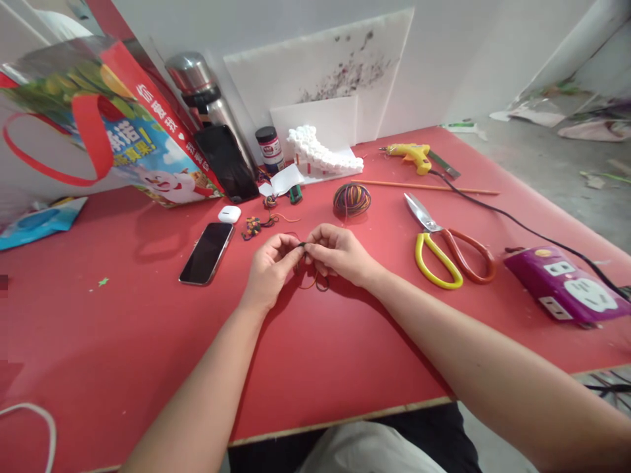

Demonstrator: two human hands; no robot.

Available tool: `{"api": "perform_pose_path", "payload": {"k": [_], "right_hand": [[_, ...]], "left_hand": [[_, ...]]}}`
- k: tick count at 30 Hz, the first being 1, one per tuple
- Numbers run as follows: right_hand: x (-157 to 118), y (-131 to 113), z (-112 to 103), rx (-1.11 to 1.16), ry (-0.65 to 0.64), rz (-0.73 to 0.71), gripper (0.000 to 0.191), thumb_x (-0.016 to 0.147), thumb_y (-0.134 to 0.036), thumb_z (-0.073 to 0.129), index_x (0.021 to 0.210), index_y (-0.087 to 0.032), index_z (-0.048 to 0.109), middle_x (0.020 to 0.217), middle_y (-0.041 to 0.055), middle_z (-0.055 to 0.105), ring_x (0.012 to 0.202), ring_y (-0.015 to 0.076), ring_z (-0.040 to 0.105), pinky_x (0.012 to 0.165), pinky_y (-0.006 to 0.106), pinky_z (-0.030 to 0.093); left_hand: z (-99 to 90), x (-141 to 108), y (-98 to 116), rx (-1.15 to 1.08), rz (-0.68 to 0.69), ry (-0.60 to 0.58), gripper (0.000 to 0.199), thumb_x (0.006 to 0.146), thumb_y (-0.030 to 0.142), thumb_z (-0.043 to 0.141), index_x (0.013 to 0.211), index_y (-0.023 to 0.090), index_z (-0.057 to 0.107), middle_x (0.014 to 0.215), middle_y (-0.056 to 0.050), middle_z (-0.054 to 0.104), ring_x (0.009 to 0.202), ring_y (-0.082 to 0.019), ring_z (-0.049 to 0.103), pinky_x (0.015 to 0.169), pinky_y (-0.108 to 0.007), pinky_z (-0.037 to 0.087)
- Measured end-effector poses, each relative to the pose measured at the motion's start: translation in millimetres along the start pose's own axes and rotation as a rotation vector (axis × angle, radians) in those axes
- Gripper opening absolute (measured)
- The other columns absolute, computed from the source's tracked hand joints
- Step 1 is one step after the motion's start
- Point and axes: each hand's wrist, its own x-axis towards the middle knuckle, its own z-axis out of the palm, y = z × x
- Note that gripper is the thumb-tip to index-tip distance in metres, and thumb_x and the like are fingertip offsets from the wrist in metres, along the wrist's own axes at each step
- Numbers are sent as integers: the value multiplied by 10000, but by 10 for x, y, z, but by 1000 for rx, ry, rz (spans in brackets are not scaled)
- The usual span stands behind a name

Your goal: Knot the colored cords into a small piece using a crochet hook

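Both hands meet near the middle of the red table [335, 341], their fingertips pinched together on a thin dark cord [321, 284]. My left hand [269, 266] holds it between thumb and forefinger. My right hand [340, 253] grips it right beside, fingers curled. Loose ends, dark and orange, hang in small loops below the fingers; the part in the pinch is mostly hidden. Just beyond the hands sits a multicoloured ball of cord [351, 200]. A small knotted multicoloured cord piece [252, 227] lies a little past my left hand.
To the right lie large scissors [438, 243], a yellow glue gun [410, 155] with a black cable, an orange stick [428, 187] and a purple power socket [566, 286]. Left are a phone [207, 253], an earbud case [229, 214] and a gift bag [162, 151]. A white model [323, 154] stands behind.
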Motion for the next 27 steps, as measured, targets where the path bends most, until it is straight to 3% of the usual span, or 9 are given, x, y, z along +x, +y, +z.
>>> {"api": "perform_pose_path", "payload": {"k": [16, 23, 27], "right_hand": [[13, 66, -23, -105, 0, -37, 190, 798, -332, 686, 858, -219, 545, 565, -67, 610, 383, 89, 520, 346, 183, 353], [-63, 61, 11, -465, 128, -240, 62, 837, -235, 617, 844, -219, 558, 648, -34, 623, 517, 100, 558, 478, 211, 398], [-58, 50, 10, -424, 121, -237, 87, 820, -254, 628, 848, -214, 556, 663, -34, 623, 527, 100, 559, 481, 213, 407]], "left_hand": [[-18, 19, -8, 16, 1, -5, 231, 737, 319, 854, 803, 185, 677, 703, 18, 641, 623, -105, 575, 619, -238, 469], [12, 13, 19, 37, -45, -7, 248, 724, 327, 845, 766, 183, 646, 625, 40, 587, 546, -85, 501, 531, -214, 410], [23, 3, 36, 17, -51, -12, 245, 722, 314, 840, 774, 180, 642, 622, 53, 572, 537, -72, 480, 523, -200, 398]]}}
